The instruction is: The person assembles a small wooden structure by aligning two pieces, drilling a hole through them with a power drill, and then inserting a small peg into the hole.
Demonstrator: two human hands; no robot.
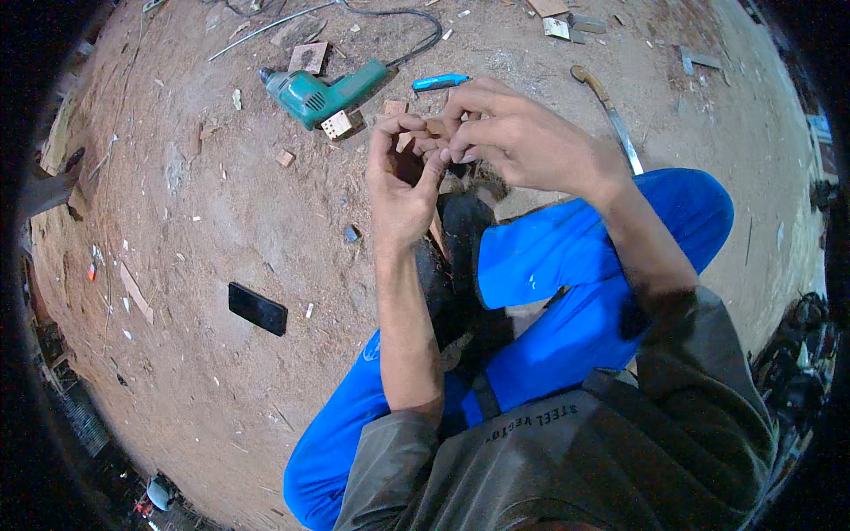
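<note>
My left hand [403,181] is raised in front of my folded legs, its fingers curled and its thumb pressed toward the fingers of the other hand. My right hand [531,137] meets it from the right, thumb and fingers pinched together. Whatever sits between the fingertips is too small and too covered to name. Beyond the hands lies a green power drill [323,93] on its side. A small light wooden block [337,125] with dark holes rests against the drill. Just past my right fingers is a blue pen-shaped tool [440,82].
On the dusty ground, a black phone [257,308] lies to the left. A saw-like blade with a wooden handle [591,84] lies at the right, by my knee. The drill's cable [434,37] curls at the back. Wood scraps [136,292] and shavings are scattered around.
</note>
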